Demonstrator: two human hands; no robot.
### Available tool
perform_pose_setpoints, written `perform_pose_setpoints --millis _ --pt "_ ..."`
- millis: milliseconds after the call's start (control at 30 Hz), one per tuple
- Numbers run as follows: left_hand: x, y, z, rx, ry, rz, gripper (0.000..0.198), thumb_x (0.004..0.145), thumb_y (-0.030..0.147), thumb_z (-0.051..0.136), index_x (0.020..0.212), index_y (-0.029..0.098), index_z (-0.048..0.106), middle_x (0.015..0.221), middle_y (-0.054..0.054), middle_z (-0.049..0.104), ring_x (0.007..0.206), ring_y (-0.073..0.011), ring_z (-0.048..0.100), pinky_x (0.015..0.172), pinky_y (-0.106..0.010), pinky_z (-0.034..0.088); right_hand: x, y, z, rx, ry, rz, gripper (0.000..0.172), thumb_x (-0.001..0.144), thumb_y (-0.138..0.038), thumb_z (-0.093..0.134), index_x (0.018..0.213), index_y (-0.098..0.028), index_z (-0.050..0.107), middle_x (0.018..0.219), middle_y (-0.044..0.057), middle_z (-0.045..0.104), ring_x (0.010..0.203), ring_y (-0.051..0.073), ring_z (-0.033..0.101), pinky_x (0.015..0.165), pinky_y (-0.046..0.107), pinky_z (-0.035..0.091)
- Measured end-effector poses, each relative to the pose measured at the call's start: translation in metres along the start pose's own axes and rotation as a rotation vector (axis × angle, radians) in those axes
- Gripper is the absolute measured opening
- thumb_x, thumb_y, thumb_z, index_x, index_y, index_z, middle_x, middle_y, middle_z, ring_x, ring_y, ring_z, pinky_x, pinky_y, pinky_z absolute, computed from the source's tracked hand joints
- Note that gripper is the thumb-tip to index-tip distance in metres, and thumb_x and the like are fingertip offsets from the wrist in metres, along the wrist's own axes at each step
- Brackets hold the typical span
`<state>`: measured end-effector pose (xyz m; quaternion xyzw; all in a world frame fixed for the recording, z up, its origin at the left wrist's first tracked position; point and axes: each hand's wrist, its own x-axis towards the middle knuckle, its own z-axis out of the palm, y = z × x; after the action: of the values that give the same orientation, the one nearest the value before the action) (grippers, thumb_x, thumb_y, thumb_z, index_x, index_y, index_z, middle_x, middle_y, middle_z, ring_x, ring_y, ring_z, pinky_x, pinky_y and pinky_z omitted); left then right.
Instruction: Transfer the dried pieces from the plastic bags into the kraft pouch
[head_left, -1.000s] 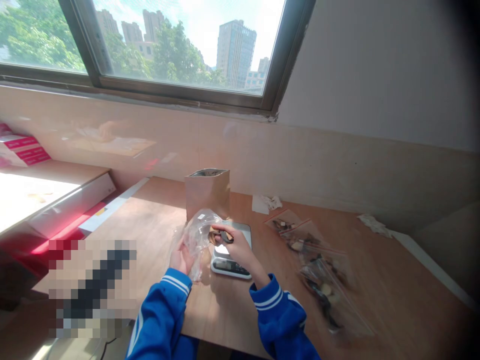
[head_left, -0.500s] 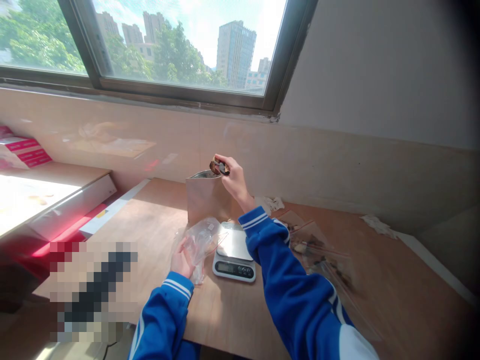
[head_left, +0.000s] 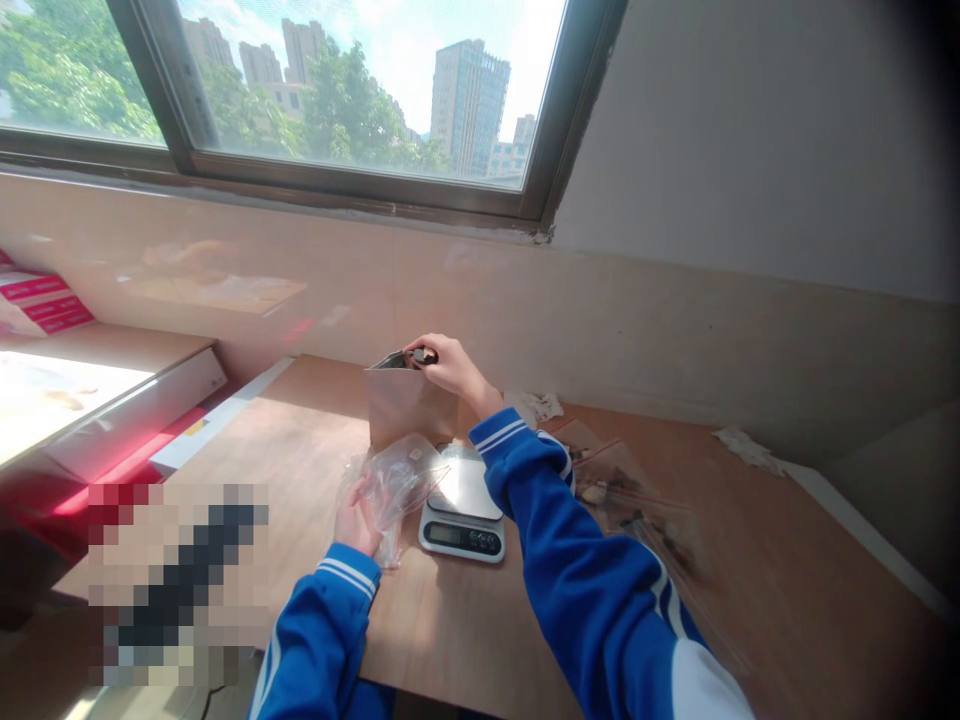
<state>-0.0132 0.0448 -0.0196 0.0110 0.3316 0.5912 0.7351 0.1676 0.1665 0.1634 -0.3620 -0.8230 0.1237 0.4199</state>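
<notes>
My right hand (head_left: 454,366) is closed at the mouth of an upright tan pouch (head_left: 409,408), whose inside looks silvery. Between its fingers are dark brown, dried-looking pieces (head_left: 422,356), too small to name exactly. My left hand (head_left: 355,520) grips clear plastic zip bags (head_left: 405,478) in front of the pouch. A white kitchen scale (head_left: 462,540) with a metal plate stands just right of these bags; its reading is not legible. Beyond my right sleeve lie several clear zip bags (head_left: 611,480) with dark and pale dried pieces inside, partly hidden by the arm.
Crumpled white tissue (head_left: 541,405) lies by the wall behind the scale, with another crumpled piece (head_left: 750,450) farther right. The wooden table (head_left: 442,640) meets the tiled wall beneath a window. At left is another table (head_left: 112,380) with a pink-and-white box (head_left: 49,300).
My right hand has moved down and slightly left, bringing the dark pieces from above the pouch to its opening. My left hand still holds the clear bags. The view has shifted slightly.
</notes>
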Motion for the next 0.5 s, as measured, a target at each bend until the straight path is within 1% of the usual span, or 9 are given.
perform_pose_setpoints --millis 100,167,267,333,400,500 --pt "-0.002 -0.001 0.002 0.003 -0.008 0.051 0.018 0.088 0.017 0.041 0.089 0.017 0.058 0.067 -0.004 0.067 0.059 -0.0143 0.064 0.058 -0.025 0.053 -0.002 -0.010 -0.005 0.040 -0.078 0.036 0.037 0.065 -0.001 0.046 0.091 -0.016 0.068 0.093 0.004 0.069 0.086 0.017 0.061 0.077 0.026 0.046" --pt "-0.005 -0.001 0.005 0.002 -0.005 0.032 0.017 0.088 0.018 0.041 0.087 0.016 0.058 0.063 -0.004 0.066 0.056 -0.0148 0.064 0.056 -0.026 0.054 -0.005 -0.014 -0.005 0.071 -0.111 0.040 0.039 0.064 0.000 0.046 0.093 -0.016 0.068 0.095 0.003 0.069 0.087 0.016 0.061 0.077 0.026 0.046" --pt "-0.007 0.000 0.008 -0.015 -0.012 0.028 0.016 0.087 0.018 0.043 0.086 0.014 0.059 0.064 -0.004 0.066 0.058 -0.0163 0.065 0.057 -0.029 0.055 -0.010 -0.017 -0.003 0.157 -0.122 0.030 0.045 0.063 0.002 0.045 0.097 -0.017 0.067 0.099 0.002 0.069 0.090 0.015 0.061 0.081 0.025 0.046" --pt "-0.006 0.000 0.008 -0.025 -0.029 0.032 0.016 0.087 0.017 0.044 0.086 0.013 0.059 0.066 -0.005 0.067 0.060 -0.0171 0.066 0.057 -0.029 0.055 -0.013 -0.018 -0.002 0.193 -0.115 0.040 0.044 0.065 0.001 0.045 0.098 -0.018 0.067 0.101 0.001 0.069 0.091 0.015 0.061 0.082 0.025 0.046" --pt "-0.005 0.000 0.006 -0.026 -0.049 0.031 0.016 0.087 0.017 0.044 0.088 0.012 0.059 0.069 -0.006 0.068 0.063 -0.0182 0.067 0.057 -0.030 0.056 -0.014 -0.018 -0.003 0.170 -0.139 0.061 0.042 0.067 -0.001 0.047 0.098 -0.019 0.068 0.102 0.000 0.069 0.092 0.015 0.061 0.082 0.025 0.045" --pt "-0.004 0.000 0.003 -0.015 -0.058 0.040 0.016 0.086 0.017 0.046 0.092 0.012 0.060 0.074 -0.007 0.070 0.068 -0.0202 0.068 0.059 -0.033 0.057 -0.011 -0.023 -0.008 0.027 -0.274 0.120 0.042 0.066 -0.003 0.048 0.096 -0.023 0.069 0.101 -0.002 0.070 0.091 0.015 0.061 0.079 0.023 0.045"
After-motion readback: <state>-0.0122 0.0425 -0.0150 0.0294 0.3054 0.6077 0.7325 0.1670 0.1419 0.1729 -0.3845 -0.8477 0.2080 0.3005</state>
